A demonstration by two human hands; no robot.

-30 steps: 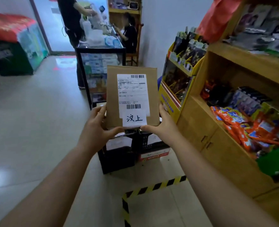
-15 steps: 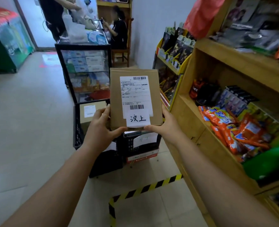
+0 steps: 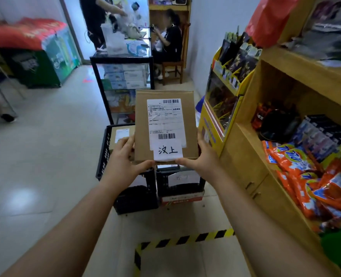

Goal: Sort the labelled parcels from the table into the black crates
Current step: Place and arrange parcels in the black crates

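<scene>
The left hand (image 3: pixel 123 162) and right hand (image 3: pixel 202 159) are clasped on the lower corners of a labelled parcel (image 3: pixel 165 124), held upright above the black crates (image 3: pixel 103 156). One parcel (image 3: pixel 119 136) is already crated; this one is not yet dropped.

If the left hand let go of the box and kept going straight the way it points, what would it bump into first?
Probably the black crate just beyond the left hand, or the parcel lying in it. The hand points forward and slightly up along the held parcel; depth is hard to judge, so it might pass above them.
</scene>
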